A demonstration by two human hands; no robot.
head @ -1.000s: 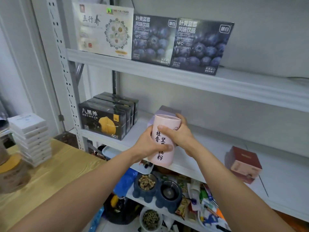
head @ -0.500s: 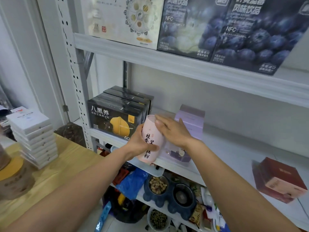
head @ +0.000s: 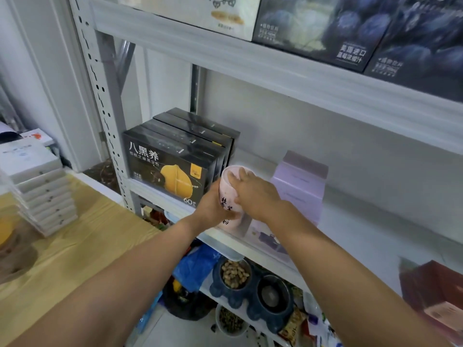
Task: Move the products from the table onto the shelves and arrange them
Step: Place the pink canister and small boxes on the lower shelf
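Note:
A pink cylindrical can (head: 228, 196) with black characters stands at the front of the middle shelf (head: 355, 236), between the black boxes (head: 172, 159) and a lilac box (head: 299, 184). My left hand (head: 213, 209) grips the can's left side. My right hand (head: 255, 194) wraps its top and right side. The can's base is partly hidden by my hands.
A wooden table (head: 75, 259) at the left holds a stack of white boxes (head: 37, 186) and a jar with a yellow lid (head: 7, 236). Blueberry boxes (head: 375, 31) fill the upper shelf. A dark red box (head: 436, 294) lies at the right. Pet bowls (head: 250, 284) sit below.
Both hands carried the pink can forward and down from mid-air to the shelf front beside the black boxes. The view moved closer to the shelves.

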